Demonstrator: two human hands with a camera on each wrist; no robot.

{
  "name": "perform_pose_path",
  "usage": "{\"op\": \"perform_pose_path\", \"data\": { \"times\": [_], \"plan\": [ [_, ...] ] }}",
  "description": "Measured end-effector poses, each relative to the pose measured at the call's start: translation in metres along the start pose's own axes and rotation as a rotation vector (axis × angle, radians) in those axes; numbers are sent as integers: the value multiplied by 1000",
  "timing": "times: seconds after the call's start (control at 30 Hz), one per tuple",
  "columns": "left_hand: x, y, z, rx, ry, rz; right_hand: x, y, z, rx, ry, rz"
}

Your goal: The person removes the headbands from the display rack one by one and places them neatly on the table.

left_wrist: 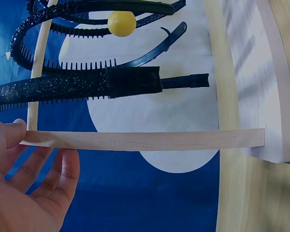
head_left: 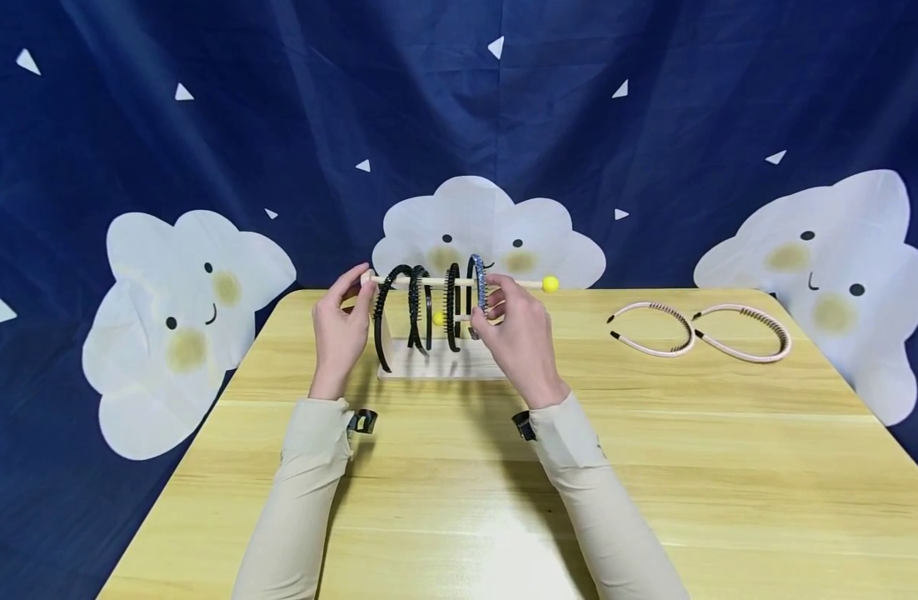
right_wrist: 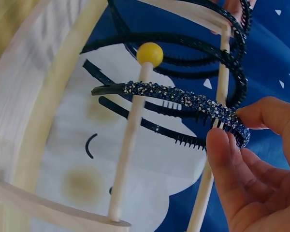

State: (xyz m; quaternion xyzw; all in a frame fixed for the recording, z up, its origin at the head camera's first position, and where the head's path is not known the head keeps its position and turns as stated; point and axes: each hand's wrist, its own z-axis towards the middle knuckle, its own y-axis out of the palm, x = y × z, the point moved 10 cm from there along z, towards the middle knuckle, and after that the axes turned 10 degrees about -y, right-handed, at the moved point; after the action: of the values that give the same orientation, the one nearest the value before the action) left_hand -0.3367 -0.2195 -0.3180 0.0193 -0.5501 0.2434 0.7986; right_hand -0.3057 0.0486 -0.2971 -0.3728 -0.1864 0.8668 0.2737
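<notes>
A wooden headband rack (head_left: 406, 364) stands near the table's far edge, with several black headbands (head_left: 451, 312) hanging over its upper rod (left_wrist: 34, 89). My left hand (head_left: 341, 333) pinches the top of the rack's left upright (left_wrist: 135, 141) between thumb and fingers, right where the rod meets it. Thumb and fingers of my right hand (head_left: 524, 340) pinch a blue glittery headband (right_wrist: 183, 99) at its curved top. That headband loops around the upper rod, to the right of the black ones. A yellow ball (head_left: 551, 284) caps the rod's right end.
Two pale pink headbands (head_left: 672, 350) lie side by side on the table at the right. Below the upper rod, a shorter rod ends in another yellow ball (right_wrist: 150, 54). Behind the table (head_left: 429, 500) hangs a dark blue cloth (head_left: 429, 100) with smiling clouds.
</notes>
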Motion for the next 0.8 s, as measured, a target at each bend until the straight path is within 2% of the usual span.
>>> {"op": "perform_pose_path", "data": {
  "times": [0.8],
  "plan": [
    [-2,0,1,-4,-20,-2,9,-44,4,96,29,51]
  ]
}}
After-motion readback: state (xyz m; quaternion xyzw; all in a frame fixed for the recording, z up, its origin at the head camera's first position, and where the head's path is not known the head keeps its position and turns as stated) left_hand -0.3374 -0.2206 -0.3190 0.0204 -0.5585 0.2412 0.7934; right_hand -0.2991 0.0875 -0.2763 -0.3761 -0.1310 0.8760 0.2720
